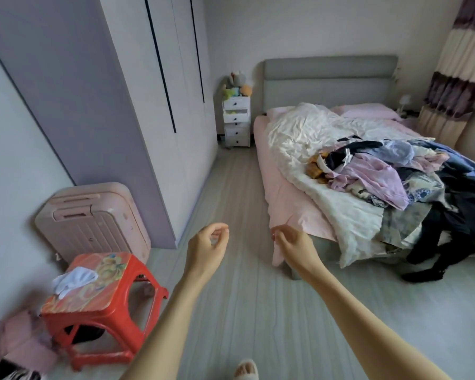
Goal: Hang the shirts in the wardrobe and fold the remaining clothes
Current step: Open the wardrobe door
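Observation:
A heap of mixed clothes [395, 174], lilac, blue, black and patterned, lies on the right side of the bed [288, 198]. One black garment [444, 250] hangs off the bed's end to the floor. The tall white wardrobe [137, 100] stands at the left with its doors closed. Both my arms reach forward over the floor. My left hand [207, 245] has loosely curled fingers and holds nothing. My right hand [291, 242] is also loosely curled and empty, just in front of the bed's near corner.
A red plastic stool [104, 305] with a white cloth [74, 279] on it stands at lower left. Behind it a pink suitcase [93, 223] leans by the wardrobe. White drawers [236, 122] with soft toys stand by the headboard. Striped curtains [455, 67] hang far right.

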The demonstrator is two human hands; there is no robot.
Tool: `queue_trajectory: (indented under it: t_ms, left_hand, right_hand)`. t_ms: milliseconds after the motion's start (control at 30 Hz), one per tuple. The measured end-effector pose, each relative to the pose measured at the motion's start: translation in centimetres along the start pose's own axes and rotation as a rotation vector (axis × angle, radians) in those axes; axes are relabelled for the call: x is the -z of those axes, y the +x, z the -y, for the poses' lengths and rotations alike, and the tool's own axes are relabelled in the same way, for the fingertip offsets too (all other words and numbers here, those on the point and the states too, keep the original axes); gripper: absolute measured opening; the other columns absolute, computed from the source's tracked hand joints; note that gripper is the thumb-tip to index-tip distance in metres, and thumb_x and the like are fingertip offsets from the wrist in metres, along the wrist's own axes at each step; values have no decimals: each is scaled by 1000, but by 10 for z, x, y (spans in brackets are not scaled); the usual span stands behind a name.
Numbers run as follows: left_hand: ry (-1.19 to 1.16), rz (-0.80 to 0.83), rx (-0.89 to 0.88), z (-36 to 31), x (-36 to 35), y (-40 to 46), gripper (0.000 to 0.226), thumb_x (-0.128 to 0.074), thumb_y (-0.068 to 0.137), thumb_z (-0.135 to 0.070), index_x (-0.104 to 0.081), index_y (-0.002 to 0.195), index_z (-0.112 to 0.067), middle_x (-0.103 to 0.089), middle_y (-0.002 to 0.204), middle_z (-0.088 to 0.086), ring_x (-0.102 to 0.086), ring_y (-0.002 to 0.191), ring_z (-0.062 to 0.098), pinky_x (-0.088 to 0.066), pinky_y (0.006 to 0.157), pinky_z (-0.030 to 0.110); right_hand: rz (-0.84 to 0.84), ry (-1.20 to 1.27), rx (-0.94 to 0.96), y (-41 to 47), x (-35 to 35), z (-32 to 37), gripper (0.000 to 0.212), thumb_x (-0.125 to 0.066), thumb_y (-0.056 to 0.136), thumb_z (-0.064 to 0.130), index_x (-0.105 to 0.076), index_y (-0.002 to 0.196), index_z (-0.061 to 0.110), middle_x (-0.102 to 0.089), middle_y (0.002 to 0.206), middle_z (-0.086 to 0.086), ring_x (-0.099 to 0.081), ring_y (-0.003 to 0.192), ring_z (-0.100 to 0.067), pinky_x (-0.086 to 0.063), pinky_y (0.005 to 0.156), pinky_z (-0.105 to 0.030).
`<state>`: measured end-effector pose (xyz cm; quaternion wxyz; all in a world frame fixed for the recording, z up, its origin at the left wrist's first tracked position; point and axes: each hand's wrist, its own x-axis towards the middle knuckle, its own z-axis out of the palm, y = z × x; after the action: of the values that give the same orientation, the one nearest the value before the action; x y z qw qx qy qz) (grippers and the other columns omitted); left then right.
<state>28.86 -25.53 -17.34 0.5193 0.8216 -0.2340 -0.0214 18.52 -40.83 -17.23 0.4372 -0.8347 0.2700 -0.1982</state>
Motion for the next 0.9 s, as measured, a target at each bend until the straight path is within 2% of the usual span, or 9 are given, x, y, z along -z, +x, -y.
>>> queue_trajectory:
  t_ms: [100, 167, 300, 433, 533, 633, 767, 900]
  left_hand:
    - [-72, -4, 63, 24, -22, 71, 12, -58, 90, -14, -69, 94, -15, -65, 88, -10, -54, 75, -8, -33, 64, -6]
    - [-118, 10, 107, 37, -33, 134, 10, -58, 90, -15, -68, 91, -18, -65, 87, -9, -56, 77, -5, -35, 65, -3]
    - [-199, -15, 162, 52, -44, 252, 10, -57, 91, -12, -65, 88, -17, -68, 87, 1, -64, 89, 17, -43, 74, 17]
    - [-193, -26, 187, 64, -57, 353, 12, -55, 91, -14, -65, 89, -21, -69, 91, 1, -64, 92, 17, -46, 85, 26]
    - [-161, -3, 196, 77, -71, 420, 14, -55, 91, -15, -66, 89, -24, -69, 93, -2, -64, 93, 14, -44, 83, 23]
    - [-111, -9, 198, 93, -85, 497, 14, -55, 91, -16, -66, 90, -24, -69, 94, -5, -63, 94, 10, -41, 79, 17]
    - [-36, -55, 211, 107, -98, 609, 15, -53, 92, -18, -67, 96, -22, -68, 98, -7, -61, 96, 8, -42, 83, 19]
    - [72, -148, 183, 98, -101, 716, 17, -50, 93, -18, -66, 99, -18, -65, 101, -9, -59, 93, 9, -40, 82, 19]
  right_hand:
    - [21, 31, 9, 79, -18, -7, 27, -43, 93, 7, -66, 106, 4, -67, 107, -11, -61, 102, -25, -46, 89, -34]
    - [13, 34, -1, 144, -29, -5, 27, -44, 93, 6, -66, 107, 3, -67, 107, -11, -61, 102, -24, -46, 90, -33]
    - [67, 83, -49, 253, -50, 3, 26, -44, 93, 6, -65, 107, 4, -67, 95, -4, -62, 98, -21, -45, 87, -30]
    - [113, 80, -81, 360, -66, 1, 26, -43, 93, 5, -66, 105, 4, -67, 92, -4, -62, 94, -20, -45, 83, -29]
    - [168, 36, -90, 434, -84, -7, 26, -43, 93, 7, -67, 102, 6, -69, 93, -6, -62, 90, -20, -46, 80, -29]
    - [220, 27, -77, 523, -109, -13, 27, -41, 94, 10, -67, 102, 10, -66, 88, 1, -61, 87, -20, -48, 76, -30]
    - [306, 27, -11, 647, -143, -10, 28, -40, 95, 10, -65, 106, 8, -65, 90, -1, -59, 84, -17, -44, 70, -25]
    - [364, 11, 85, 765, -167, 17, 28, -41, 95, 11, -65, 108, 9, -69, 99, -8, -61, 94, -24, -46, 84, -31]
